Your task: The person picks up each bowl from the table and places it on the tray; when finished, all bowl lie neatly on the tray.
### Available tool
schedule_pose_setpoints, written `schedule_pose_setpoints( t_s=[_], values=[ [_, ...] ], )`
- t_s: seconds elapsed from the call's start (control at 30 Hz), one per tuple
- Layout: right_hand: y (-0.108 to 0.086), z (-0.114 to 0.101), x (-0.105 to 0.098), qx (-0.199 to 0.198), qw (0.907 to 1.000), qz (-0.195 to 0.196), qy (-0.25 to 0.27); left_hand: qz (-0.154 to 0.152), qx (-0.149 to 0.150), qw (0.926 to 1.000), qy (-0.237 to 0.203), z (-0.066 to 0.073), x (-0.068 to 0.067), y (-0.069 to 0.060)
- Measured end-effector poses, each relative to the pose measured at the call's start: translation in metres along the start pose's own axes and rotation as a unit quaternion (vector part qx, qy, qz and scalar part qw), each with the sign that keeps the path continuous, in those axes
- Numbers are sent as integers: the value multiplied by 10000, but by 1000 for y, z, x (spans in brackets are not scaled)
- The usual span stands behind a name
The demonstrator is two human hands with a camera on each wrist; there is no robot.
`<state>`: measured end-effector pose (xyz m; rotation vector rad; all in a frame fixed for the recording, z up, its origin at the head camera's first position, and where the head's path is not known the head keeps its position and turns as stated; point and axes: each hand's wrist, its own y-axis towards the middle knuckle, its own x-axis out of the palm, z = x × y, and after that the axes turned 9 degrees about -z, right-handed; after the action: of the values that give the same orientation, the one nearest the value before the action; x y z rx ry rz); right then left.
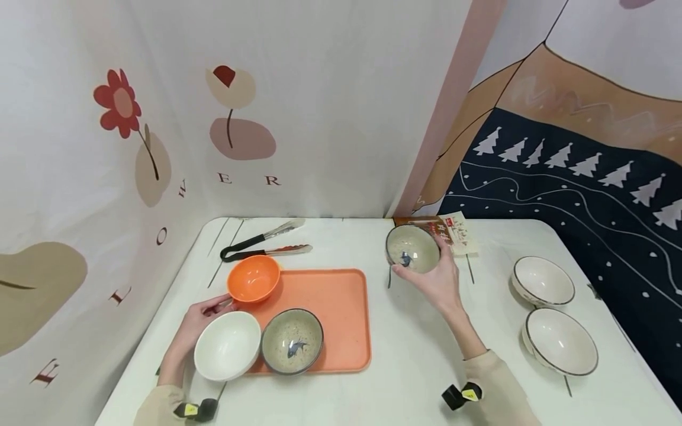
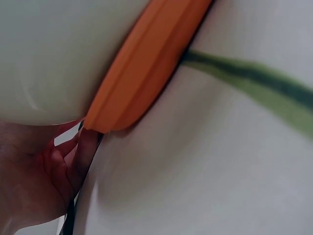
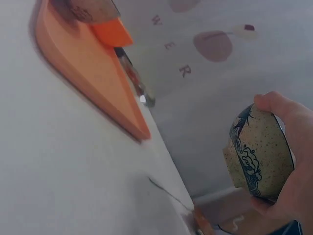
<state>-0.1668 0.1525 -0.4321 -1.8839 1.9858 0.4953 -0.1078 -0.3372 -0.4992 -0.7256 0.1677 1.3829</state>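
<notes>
In the head view my right hand [image 1: 439,281] grips a speckled bowl with a blue fish [image 1: 412,248], raised and tilted; the right wrist view shows the patterned outside of this bowl [image 3: 264,152] between thumb and fingers. At the left, my left hand [image 1: 194,328] has its fingers curled at the left edge of the salmon tray [image 1: 346,319], beside an orange bowl [image 1: 254,278] and a white bowl [image 1: 227,346]. The left wrist view has the fingers [image 2: 83,156] against the tray's end [image 2: 142,73], partly hidden. A second speckled bowl [image 1: 292,341] rests on the tray.
Black-handled tongs [image 1: 250,248] lie behind the tray. A brown and cream packet [image 1: 455,234] is at the table's back edge, behind the raised bowl. Two white bowls with dark rims, one farther back [image 1: 543,281] and one nearer [image 1: 560,342], stand at the right.
</notes>
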Motion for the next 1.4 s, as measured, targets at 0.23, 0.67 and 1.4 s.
schedule_pose_setpoints(
  t_s=[0.23, 0.67, 1.4],
  values=[
    [-6, -9, 37, -335, 9984, -458, 43, -34, -6, 10000, -38, 2, 5, -1],
    [-12, -18, 106, -748, 9902, -1177, 125, -30, -1, 9999, -119, 0, 0, -1],
    [-8, -35, 169, -992, 9712, -2164, -68, 23, 88, 9999, -140, 2, 0, -2]
  ],
)
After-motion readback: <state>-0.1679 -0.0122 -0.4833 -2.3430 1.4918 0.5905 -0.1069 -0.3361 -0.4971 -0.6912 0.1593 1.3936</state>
